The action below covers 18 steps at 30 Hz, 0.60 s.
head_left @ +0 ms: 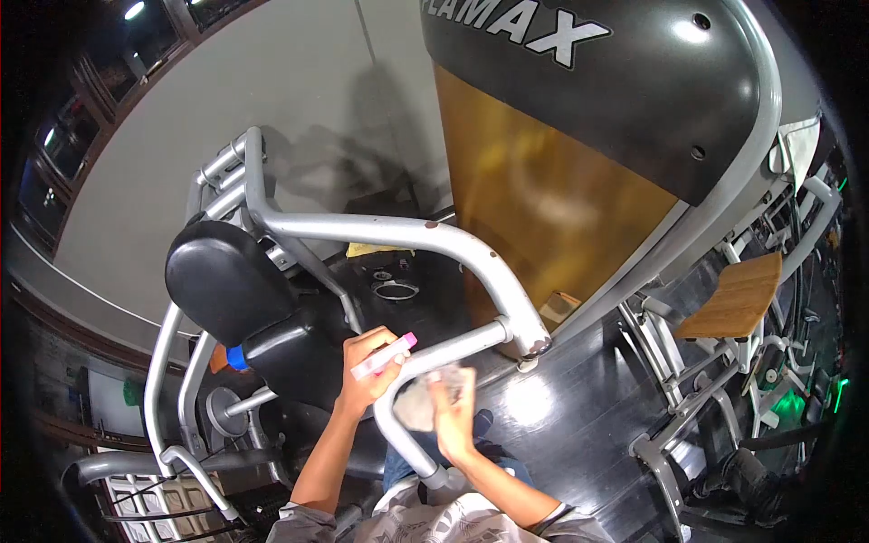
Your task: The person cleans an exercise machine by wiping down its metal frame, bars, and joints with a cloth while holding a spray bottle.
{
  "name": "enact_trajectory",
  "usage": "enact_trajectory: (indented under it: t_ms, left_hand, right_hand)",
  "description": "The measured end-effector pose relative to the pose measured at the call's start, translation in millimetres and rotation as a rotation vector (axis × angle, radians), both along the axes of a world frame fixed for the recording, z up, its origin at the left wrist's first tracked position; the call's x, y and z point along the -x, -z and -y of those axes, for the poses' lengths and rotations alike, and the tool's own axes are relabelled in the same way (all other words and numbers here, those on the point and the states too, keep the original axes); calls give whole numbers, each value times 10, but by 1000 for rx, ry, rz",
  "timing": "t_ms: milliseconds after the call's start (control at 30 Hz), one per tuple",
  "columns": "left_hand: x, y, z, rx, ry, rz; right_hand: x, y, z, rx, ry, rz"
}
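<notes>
My left hand [360,351] is closed around a small translucent bottle with a pink end [381,357], just beside the silver tube of an exercise machine's arm [457,348]. My right hand [455,423] grips a pale, crumpled cloth [415,405] on the other side of that tube. Blur hides whether the cloth touches the metal. Paint is chipped on the larger curved tube [398,232]. Behind my left hand is the machine's black padded seat [288,355], with a rounded black backrest [220,276] further left.
The machine's tall black and amber housing [543,190] rises ahead. A silver ring-shaped item [395,290] and a yellow item [373,248] lie low behind the tubes. Another machine with a tan pad [738,297] stands right on the dark floor [579,434].
</notes>
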<state>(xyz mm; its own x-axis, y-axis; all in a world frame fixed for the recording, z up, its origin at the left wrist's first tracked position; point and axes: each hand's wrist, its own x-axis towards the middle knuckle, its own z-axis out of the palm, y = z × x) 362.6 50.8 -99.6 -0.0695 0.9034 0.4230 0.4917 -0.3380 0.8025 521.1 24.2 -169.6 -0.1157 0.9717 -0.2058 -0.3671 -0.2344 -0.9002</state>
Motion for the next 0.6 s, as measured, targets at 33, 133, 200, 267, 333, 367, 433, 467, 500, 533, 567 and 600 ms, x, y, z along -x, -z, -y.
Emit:
enact_trajectory:
  t_ms: [33,133,200,267,333,367,433,467,500,533,567,600]
  left_hand:
    - [0,-1,13,1,-2,0]
    - [-23,-9,52,-30,-28,-9]
    - [-45,-3,108,-30,-99,16]
    - [-47,-17,190,-37,-121,-15]
    - [-75,-7,274,-32,-233,-63]
    - [-81,23,297,-97,-250,-71]
    - [-78,53,396,-82,-281,-68]
    - [-81,68,445,-66,-303,-67]
    - [-62,128,478,-100,-300,-86]
    - [-65,153,513,-103,-307,-85]
    - [-70,172,542,-105,-319,-50]
    - [-73,193,571,-106,-330,-15]
  right_hand:
    - [14,-5,77,-34,-87,3]
    - [-57,-78,94,-141,-171,0]
    - [-274,-167,-2,-276,-135,152]
    - [-435,-276,-87,-258,44,242]
    - [-595,-268,-331,-541,170,398]
    - [-694,-356,-462,-669,138,554]
    - [-697,-629,-581,-801,96,707]
    - [-653,-720,-601,-828,-19,842]
    - [-611,-786,-602,-850,-135,977]
    - [-564,-834,-594,-857,-140,976]
    - [-498,-876,-582,-898,-237,971]
    - [-431,-918,-554,-936,-334,965]
